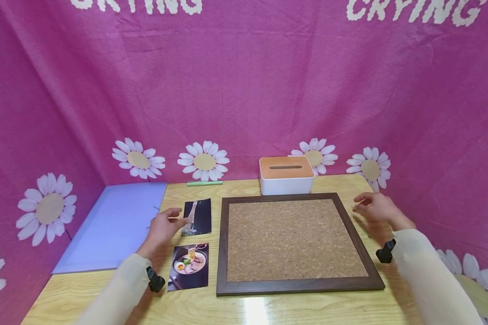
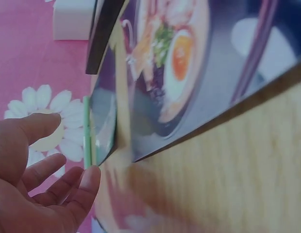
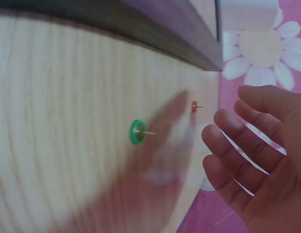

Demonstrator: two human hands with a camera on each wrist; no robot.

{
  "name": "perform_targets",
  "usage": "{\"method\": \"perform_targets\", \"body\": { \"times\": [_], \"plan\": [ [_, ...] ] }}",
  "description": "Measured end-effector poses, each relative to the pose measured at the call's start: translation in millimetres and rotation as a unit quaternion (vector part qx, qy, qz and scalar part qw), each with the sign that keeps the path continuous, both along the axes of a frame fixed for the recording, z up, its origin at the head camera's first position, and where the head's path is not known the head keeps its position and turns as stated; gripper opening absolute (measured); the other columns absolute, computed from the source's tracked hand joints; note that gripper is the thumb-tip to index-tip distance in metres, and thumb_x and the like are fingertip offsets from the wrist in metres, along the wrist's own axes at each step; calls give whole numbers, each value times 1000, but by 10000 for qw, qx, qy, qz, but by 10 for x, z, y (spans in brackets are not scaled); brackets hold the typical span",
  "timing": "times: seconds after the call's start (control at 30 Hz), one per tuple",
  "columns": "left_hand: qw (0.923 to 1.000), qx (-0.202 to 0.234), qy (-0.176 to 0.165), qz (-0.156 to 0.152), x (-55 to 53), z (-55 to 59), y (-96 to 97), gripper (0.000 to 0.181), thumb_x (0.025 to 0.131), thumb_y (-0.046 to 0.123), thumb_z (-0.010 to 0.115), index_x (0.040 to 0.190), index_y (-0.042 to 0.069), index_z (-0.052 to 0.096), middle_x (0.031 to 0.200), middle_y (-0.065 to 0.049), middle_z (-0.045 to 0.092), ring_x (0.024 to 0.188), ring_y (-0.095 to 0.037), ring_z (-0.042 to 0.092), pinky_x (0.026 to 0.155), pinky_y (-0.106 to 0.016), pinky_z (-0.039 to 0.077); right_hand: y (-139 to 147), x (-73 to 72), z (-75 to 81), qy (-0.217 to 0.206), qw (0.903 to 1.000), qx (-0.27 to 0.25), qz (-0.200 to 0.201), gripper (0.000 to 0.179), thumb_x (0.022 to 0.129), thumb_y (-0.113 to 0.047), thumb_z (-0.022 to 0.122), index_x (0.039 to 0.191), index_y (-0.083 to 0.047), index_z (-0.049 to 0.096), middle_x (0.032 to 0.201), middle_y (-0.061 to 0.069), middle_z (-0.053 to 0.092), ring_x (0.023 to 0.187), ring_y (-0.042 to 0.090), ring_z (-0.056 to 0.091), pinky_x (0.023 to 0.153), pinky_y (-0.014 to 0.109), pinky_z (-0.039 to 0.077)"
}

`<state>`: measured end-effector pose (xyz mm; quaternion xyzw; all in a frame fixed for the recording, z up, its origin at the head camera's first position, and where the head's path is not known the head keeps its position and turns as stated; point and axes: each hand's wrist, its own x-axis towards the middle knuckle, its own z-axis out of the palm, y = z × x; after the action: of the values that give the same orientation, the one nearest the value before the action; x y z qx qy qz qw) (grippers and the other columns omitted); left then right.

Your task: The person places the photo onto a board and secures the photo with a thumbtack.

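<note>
My left hand [image 1: 164, 229] hovers at the left edge of a dark photo [image 1: 202, 217] with a pale tower on it, fingers loosely bent and holding nothing. Nearer to me lies a photo of a ramen bowl [image 1: 190, 267], its half egg large in the left wrist view. At the far right, my right hand [image 1: 377, 210] is held over the table with relaxed fingers and nothing in them. Close by its fingertips, a red thumbtack [image 3: 194, 106] lies point up on the wood. A green thumbtack [image 3: 137, 132] lies nearer, also pin up.
Between the hands lies a cork board [image 1: 293, 243] in a dark brown frame. Behind it stands a white tissue box [image 1: 286, 186] with a wooden lid. A green pen-like stick [image 1: 204, 183] lies at the back edge, and a bluish sheet [image 1: 114, 225] covers the left side. Pink cloth surrounds the table.
</note>
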<state>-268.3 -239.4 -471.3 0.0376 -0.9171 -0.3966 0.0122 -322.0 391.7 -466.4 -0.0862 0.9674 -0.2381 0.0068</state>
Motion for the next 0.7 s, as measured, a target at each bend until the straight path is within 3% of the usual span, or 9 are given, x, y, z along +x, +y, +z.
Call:
{"method": "perform_targets", "body": {
  "times": [0.13,0.3,0.53,0.7],
  "plan": [
    [9998,-53,-164,99,4,-46,53,52,94,24,69,139,3,55,135,-24,61,121,-38,61,97,-48,53,32,-22,-67,-230,9997,-38,-107,31,94,-25,67,115,-2,68,100,15,75,84,17,65,70,31,48],
    [9989,13,-396,253,-11,-81,116,51,94,22,70,140,4,56,135,-22,60,121,-34,59,99,-47,51,57,-59,-129,-331,9993,32,-186,30,95,-27,67,111,-2,69,101,18,74,79,16,62,68,31,48],
    [9986,64,-396,331,-42,-140,159,53,91,17,73,139,4,56,133,-21,61,116,-32,57,99,-48,50,37,-94,-162,-505,9984,-3,-270,25,94,-24,65,107,-3,70,96,14,73,78,17,61,66,29,46],
    [9986,-287,-240,368,-74,-187,176,55,86,9,77,137,2,58,125,-22,64,108,-32,58,95,-48,50,22,-102,-181,-500,9982,116,-301,20,94,-21,64,102,-5,71,95,13,73,77,18,58,70,32,45]
  ]
}}
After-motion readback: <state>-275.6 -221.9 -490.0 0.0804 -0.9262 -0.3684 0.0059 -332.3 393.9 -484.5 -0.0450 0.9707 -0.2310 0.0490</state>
